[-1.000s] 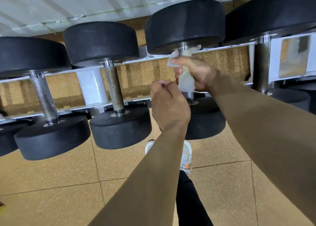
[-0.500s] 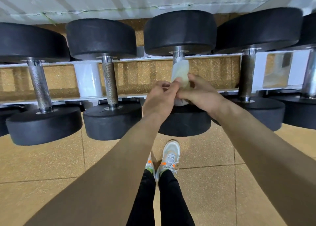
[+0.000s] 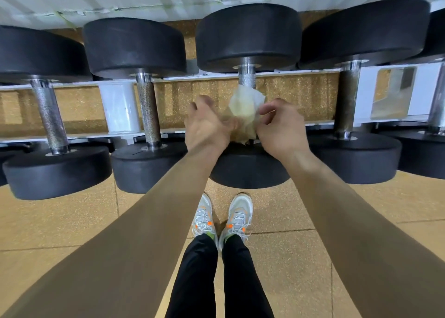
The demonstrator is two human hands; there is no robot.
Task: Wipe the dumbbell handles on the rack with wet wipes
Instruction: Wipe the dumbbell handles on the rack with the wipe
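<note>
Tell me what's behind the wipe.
The middle dumbbell's handle runs behind the wipe; its knurled top shows above. The rest of it is covered by the wipe, the left hand and the right hand, down to the lower weight.

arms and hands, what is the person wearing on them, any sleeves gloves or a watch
Nothing visible. Both forearms are bare to the frame edge, no sleeves. The left hand and right hand are ungloved; no watch, band or ring shows.

Both arms extended; left hand [image 3: 207, 128], right hand [image 3: 282, 131] close together, fingers [image 3: 267, 110] curled inward.
</note>
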